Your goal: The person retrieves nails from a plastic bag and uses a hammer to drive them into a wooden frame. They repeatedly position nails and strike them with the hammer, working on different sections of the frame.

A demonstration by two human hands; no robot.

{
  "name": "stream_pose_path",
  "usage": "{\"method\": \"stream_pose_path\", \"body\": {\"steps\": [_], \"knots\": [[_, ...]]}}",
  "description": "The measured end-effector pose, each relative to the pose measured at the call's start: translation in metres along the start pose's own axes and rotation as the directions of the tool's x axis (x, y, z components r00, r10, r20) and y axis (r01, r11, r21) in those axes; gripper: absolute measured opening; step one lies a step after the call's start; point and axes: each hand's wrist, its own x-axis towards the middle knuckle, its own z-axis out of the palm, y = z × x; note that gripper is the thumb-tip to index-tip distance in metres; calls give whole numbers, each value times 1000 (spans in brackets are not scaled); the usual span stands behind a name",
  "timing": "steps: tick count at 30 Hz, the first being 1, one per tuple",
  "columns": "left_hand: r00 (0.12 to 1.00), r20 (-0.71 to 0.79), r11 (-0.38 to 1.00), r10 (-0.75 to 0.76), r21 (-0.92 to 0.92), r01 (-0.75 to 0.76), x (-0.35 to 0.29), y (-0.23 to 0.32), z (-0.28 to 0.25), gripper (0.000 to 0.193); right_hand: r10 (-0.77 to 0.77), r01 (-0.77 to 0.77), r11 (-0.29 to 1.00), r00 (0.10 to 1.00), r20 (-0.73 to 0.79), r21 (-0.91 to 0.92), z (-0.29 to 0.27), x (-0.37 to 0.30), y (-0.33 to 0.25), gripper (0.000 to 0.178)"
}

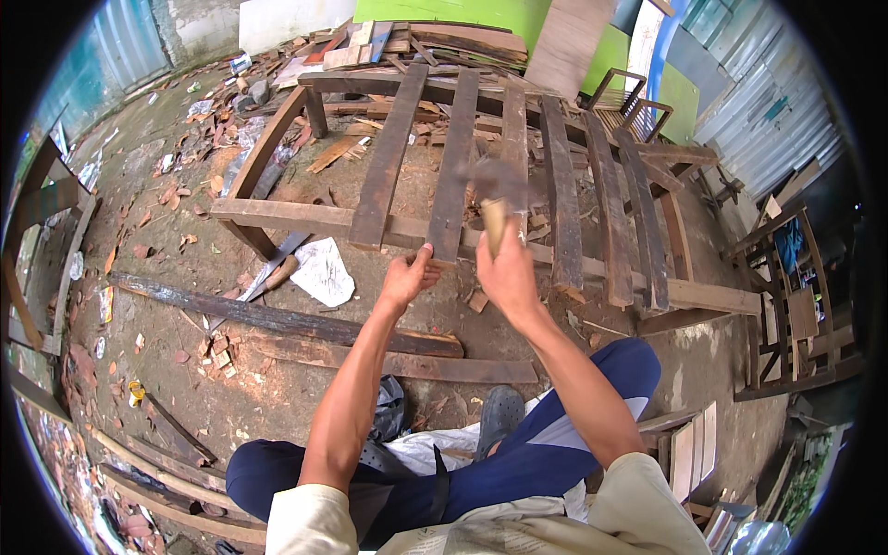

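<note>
My left hand [412, 276] grips the near end of a dark wooden slat [451, 176], fingers curled against its edge. Whether a nail sits between those fingers is too small to tell. In my right hand [509, 275] is a hammer by its light wooden handle [496, 225]. The hammer's head is smeared by motion above the slats. Several slats lie side by side across a low wooden frame [324, 222], their near ends reaching over its front rail. Another slat [377, 171] rests just left of the gripped one.
A handsaw [277, 275] lies on the ground beside a white paper sheet [324, 272]. Long planks [277, 314] lie between my feet and the frame. Scrap wood [444, 42] is piled behind it. More wooden frames [800, 287] stand at right; leaves litter the ground.
</note>
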Motion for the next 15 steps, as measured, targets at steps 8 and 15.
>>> {"method": "stream_pose_path", "body": {"steps": [8,15], "knots": [[999,-32,1000,27,-10,-28,-7,-5,-17,78,-101,99,995,992,-77,-22,-51,29,-73,29],[997,-4,997,74,-7,-74,-1,-7,-5,77,94,-47,978,969,228,-204,13,-2,27,31]]}}
